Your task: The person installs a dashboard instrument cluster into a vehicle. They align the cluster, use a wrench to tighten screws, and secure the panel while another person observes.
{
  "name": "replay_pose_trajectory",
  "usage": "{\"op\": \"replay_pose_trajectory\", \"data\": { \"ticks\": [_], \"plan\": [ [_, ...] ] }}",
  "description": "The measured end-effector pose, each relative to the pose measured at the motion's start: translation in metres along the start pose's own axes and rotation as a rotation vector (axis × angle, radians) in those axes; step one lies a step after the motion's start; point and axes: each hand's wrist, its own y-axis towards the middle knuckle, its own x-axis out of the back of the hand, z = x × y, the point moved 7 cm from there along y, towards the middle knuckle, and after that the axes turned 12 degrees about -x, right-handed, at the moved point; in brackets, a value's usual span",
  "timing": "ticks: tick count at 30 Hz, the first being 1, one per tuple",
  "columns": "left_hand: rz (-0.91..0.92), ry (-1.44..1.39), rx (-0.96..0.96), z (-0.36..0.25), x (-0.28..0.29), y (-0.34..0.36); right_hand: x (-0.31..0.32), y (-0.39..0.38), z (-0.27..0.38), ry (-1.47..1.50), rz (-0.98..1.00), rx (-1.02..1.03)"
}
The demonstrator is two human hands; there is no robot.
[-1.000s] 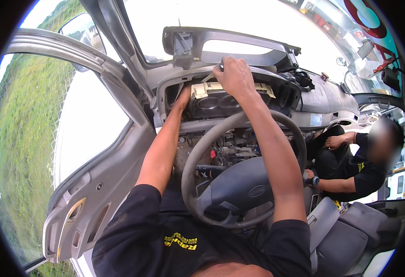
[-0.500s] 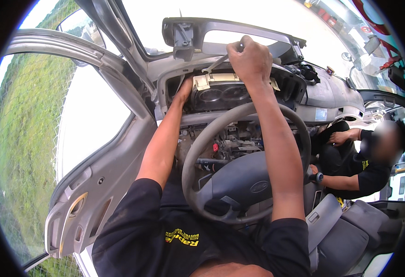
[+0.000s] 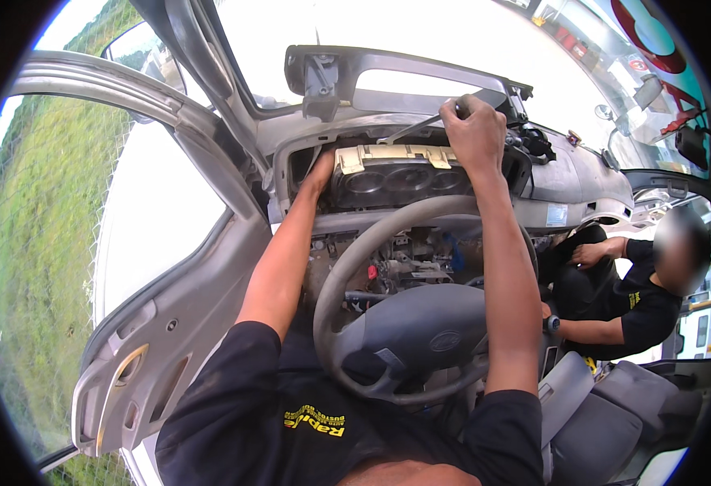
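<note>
My right hand (image 3: 478, 136) is closed round the end of a metal wrench (image 3: 414, 128), above the right part of the instrument cluster. The wrench slants down to the left, its far end close behind the cluster's top edge; whether it touches anything there I cannot tell. The instrument cluster (image 3: 400, 180) has dark round dials and a cream top strip (image 3: 396, 151), and it sits in the open dashboard recess. My left hand (image 3: 321, 170) reaches into the gap at the cluster's left side, where its fingers are hidden.
The steering wheel (image 3: 335, 283) stands below my arms, with exposed wiring and brackets (image 3: 404, 259) behind it. A loose grey trim frame (image 3: 320, 85) rests atop the dashboard. To the left hangs the open door (image 3: 149, 332). A co-worker (image 3: 643, 279) is at the passenger side.
My right hand has moved to the right with the wrench, which now lies at a flatter slant. The left hand stays beside the cluster. The whole view has shifted slightly.
</note>
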Motion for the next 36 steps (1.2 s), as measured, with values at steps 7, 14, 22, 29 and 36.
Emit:
{"op": "replay_pose_trajectory", "data": {
  "ticks": [7, 14, 22, 29, 36],
  "plan": [
    [-0.036, 0.077, 0.008, 0.007, 0.007, 0.003, -0.002, -0.008, 0.013, 0.075, 0.020, 0.102],
    [0.031, 0.031, 0.036, 0.031, 0.014, 0.006, -0.023, -0.016, 0.019, 0.066, 0.263, 0.129],
    [-0.024, 0.115, -0.032, 0.029, 0.004, 0.006, -0.071, 0.002, -0.038, -0.060, 0.494, -0.065],
    [0.139, -0.031, 0.051, 0.000, -0.059, -0.020, -0.058, 0.000, -0.086, -0.078, 0.613, -0.329],
    [0.138, 0.022, 0.043, 0.052, -0.031, -0.001, -0.071, 0.000, -0.071, -0.002, 0.661, -0.297]
  ]
}}
